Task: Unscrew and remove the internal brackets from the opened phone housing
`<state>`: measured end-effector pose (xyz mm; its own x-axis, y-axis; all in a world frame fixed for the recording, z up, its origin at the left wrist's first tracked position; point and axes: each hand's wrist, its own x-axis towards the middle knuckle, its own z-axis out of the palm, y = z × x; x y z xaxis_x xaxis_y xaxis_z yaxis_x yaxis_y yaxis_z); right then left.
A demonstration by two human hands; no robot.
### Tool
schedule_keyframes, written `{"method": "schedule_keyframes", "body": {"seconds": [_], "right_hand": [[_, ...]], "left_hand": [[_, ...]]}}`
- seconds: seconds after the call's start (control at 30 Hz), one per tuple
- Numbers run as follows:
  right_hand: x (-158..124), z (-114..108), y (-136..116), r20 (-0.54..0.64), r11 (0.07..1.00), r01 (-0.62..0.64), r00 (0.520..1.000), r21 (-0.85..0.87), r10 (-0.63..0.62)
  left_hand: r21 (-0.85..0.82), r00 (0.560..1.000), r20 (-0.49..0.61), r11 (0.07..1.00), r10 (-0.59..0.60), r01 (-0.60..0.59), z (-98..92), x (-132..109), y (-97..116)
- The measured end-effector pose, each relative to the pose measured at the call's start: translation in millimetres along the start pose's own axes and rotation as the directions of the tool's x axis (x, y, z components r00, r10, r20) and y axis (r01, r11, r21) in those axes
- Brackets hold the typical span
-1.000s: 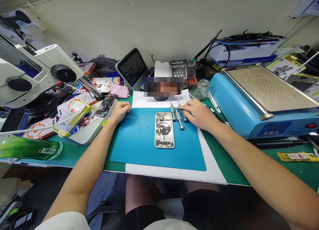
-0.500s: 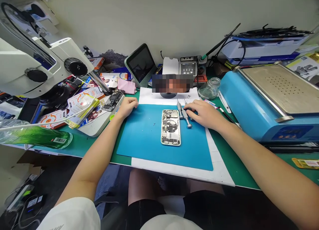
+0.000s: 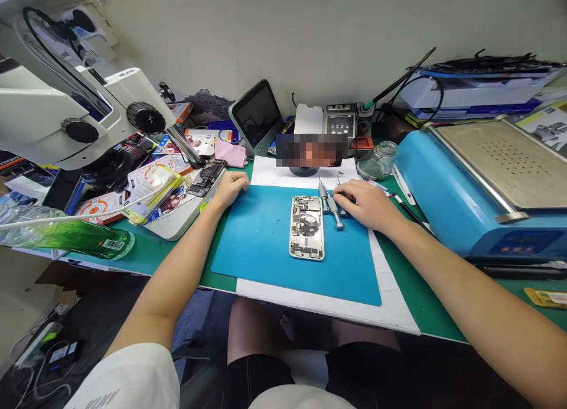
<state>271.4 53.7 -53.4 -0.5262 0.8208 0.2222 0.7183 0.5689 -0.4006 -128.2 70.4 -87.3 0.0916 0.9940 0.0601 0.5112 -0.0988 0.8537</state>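
Head view, opened phone [image 3: 306,228], long axis near-to-far, left fingers [image 3: 241,181] curled together, right fingers [image 3: 344,191] by screwdrivers [image 3: 333,211], grip unclear

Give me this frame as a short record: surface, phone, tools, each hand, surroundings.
Surface: blue mat over white paper
Phone: opened, innards up, lying on the mat
Tools: screwdrivers right of the phone
Left hand: curled, at the mat's far left corner
Right hand: beside the screwdrivers; grip unclear
Left side: microscope, bottle
Right side: jar, blue machine
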Motion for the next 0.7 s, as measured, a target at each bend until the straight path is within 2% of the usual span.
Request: {"method": "schedule_keyframes", "body": {"seconds": [0.27,0.4,0.53,0.7], "right_hand": [[0,0,-5,-0.034,1.000,0.003,0.999,-0.016,-0.004],[-7,-4,-11,-0.065,0.996,0.085,0.994,-0.026,-0.086],[-10,-1,-17,-0.036,0.981,0.193,0.981,-0.015,-0.193],[-11,3,-21,-0.014,0.967,0.252,0.968,0.025,-0.252]], "left_hand": [[-0.004,0.999,-0.018,0.999,0.035,-0.035,4.4,-3,6],[0.018,0.995,-0.079,0.998,0.054,-0.053,8.1,-6,5],[0.056,0.986,-0.147,0.996,0.073,-0.066,7.2,-9,5],[0.126,0.982,-0.151,0.987,0.115,-0.096,6.9,-11,11]]}}
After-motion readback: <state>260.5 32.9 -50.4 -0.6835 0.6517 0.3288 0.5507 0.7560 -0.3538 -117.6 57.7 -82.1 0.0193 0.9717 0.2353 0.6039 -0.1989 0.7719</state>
